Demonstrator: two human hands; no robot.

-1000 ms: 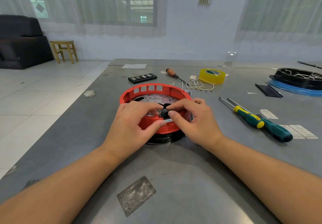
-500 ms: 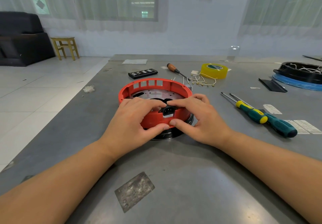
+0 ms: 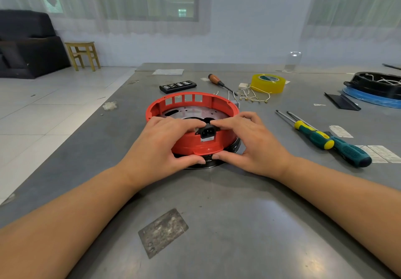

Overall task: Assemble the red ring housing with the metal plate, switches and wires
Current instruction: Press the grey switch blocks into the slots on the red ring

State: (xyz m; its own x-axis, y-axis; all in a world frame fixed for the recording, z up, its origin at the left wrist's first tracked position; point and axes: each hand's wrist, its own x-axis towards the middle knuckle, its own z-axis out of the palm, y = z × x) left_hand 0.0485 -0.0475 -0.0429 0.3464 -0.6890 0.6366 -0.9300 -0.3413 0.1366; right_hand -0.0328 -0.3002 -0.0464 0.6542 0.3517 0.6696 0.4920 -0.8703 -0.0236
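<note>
The red ring housing lies flat on the grey table, on top of a black round base. A shiny metal plate shows inside it. A black power socket sits in a cut-out in the near wall of the ring. My left hand grips the ring's near left side, fingertips on top of the socket, thumb under the rim. My right hand mirrors it on the near right side. Loose white wires with brass ends lie behind the ring.
A yellow tape roll, a wooden-handled screwdriver and a black bit case lie behind the ring. Two green-and-yellow screwdrivers and paper labels lie to the right. A black ring on a blue one sits far right.
My fingers have moved off the front of the black socket, which now shows seated in the ring's cut-out. Both thumbs have dropped to the ring's lower rim.
</note>
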